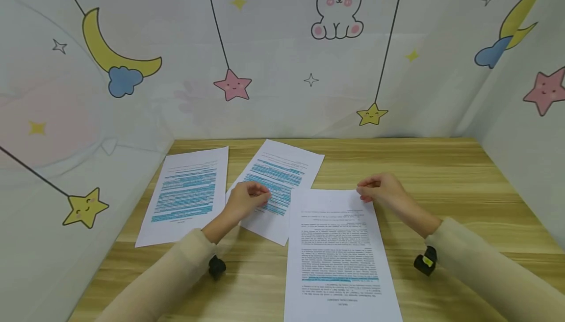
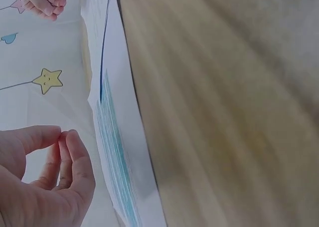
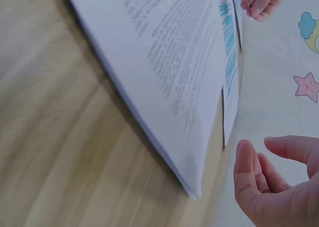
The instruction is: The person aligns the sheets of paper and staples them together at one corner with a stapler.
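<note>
White backdrop panels [image 1: 282,111], printed with stars, moons and a rabbit, enclose the far, left and right edges of a wood-grain table [image 1: 441,170]. Three paper items lie on the table, as follows. Left sheet [image 1: 190,199]: near the far left corner, text marked in blue. Angled sheet [image 1: 287,167]: near the far edge, left of centre, also marked in blue; its right side passes under the paper stack. Paper stack [image 1: 340,253]: at mid-table, extending toward the near edge, printed text inverted to the wearer, one blue band near its lower end. Left hand [image 1: 247,201]: above the angled sheet, fingers loosely curved, thumb tip close to the fingertips. Right hand [image 1: 384,189]: just beside the far right corner of the paper stack, thumb parted from the bent fingers. Cream sleeves [image 1: 490,263] cover both forearms.
</note>
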{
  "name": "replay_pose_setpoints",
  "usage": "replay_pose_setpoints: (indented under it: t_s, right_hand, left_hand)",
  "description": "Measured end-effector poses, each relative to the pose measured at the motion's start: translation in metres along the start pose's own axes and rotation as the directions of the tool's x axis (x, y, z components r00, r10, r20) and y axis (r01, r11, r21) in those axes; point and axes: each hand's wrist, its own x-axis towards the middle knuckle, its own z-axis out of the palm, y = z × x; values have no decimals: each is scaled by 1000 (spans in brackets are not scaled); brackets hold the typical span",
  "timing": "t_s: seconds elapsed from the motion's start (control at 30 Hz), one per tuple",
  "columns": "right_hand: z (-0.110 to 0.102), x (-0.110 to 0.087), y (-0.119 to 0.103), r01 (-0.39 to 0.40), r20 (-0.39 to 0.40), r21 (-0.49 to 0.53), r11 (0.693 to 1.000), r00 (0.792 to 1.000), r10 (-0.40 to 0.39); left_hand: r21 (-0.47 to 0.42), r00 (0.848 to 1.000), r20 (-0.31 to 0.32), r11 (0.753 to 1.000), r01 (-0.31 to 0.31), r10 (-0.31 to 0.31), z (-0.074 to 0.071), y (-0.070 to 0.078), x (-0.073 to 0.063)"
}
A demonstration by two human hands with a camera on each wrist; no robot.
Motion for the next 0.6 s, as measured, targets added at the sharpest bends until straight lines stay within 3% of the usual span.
replay_pose_setpoints:
  t_s: [0.33, 0.6]
  right_hand:
    - [18, 34, -12, -31, -16, 89, 996, 999, 32]
    - [35, 53, -17, -88, 12, 172, 981, 996, 88]
  left_hand:
    - [-44, 997, -18, 996, 72, -73, -17, 2, 17]
    - [46, 992, -65, 993, 109, -106, -33, -6, 34]
